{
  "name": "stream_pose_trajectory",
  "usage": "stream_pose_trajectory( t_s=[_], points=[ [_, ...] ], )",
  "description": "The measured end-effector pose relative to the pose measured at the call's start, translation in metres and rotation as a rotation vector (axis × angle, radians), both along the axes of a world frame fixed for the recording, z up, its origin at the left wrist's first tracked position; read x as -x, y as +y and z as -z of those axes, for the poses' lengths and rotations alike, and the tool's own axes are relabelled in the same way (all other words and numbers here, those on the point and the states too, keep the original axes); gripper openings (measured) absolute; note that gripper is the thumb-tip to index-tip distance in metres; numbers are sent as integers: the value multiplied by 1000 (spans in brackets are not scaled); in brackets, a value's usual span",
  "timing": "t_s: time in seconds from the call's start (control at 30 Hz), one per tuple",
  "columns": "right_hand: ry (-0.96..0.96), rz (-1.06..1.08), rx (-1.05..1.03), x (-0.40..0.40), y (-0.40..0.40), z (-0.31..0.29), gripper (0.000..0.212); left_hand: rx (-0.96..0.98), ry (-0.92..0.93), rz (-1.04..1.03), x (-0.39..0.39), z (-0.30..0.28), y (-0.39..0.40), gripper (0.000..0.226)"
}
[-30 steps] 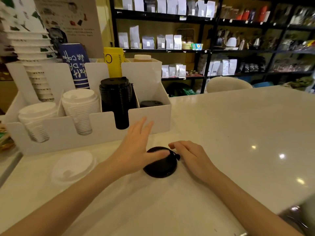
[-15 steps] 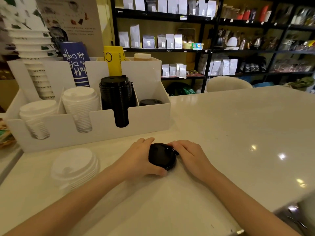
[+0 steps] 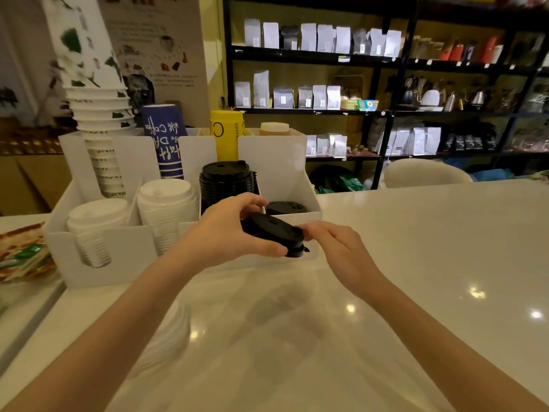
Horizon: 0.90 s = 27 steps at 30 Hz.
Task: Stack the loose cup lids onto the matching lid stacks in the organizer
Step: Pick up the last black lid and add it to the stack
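Observation:
A small pile of black lids (image 3: 274, 233) is held tilted in the air just in front of the white organizer (image 3: 124, 263). My left hand (image 3: 228, 233) grips its left side; my right hand (image 3: 335, 245) pinches its right rim. Behind the pile, the organizer's right compartment holds a short black lid stack (image 3: 285, 207). A tall black lid stack (image 3: 225, 181) fills the compartment left of that. Two white lid stacks (image 3: 167, 203) (image 3: 96, 221) stand further left. Loose white lids (image 3: 169, 331) lie blurred on the counter under my left forearm.
Paper cup stacks (image 3: 98, 120), a blue cup sleeve (image 3: 165, 141) and a yellow one (image 3: 227, 135) stand in the organizer's rear slots. Packets (image 3: 23, 257) lie at the far left. The white counter (image 3: 416, 263) stretches right; shelves stand behind.
Both hands closed on the black lids on the counter, then lifted them up and forward to the organizer's front. The camera view shifted closer.

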State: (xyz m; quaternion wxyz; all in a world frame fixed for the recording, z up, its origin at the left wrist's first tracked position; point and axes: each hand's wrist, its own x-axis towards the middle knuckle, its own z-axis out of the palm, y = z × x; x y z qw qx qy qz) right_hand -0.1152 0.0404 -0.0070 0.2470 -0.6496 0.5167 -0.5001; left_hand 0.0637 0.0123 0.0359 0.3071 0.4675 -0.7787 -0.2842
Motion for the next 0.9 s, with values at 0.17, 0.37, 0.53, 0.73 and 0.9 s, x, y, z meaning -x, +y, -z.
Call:
stream_pose_trajectory(
  t_s=[0.17, 0.37, 0.53, 0.73, 0.9],
  points=[
    [-48, -57, 44, -12, -35, -36, 37, 63, 133, -57, -14, -28, -16, 68],
    [-173, -53, 126, -30, -70, -64, 37, 144, 276, -156, -27, -42, -42, 63],
    [-217, -103, 169, -47, -96, -64, 32, 309, 324, -241, -29, -32, -62, 67],
    [-197, -232, 136, -58, -116, -46, 33, 417, 237, -355, -28, -20, -82, 63],
    [-279, -256, -32, -56, -127, -38, 47, 398, 142, -432, -27, -10, -88, 71]
  ],
)
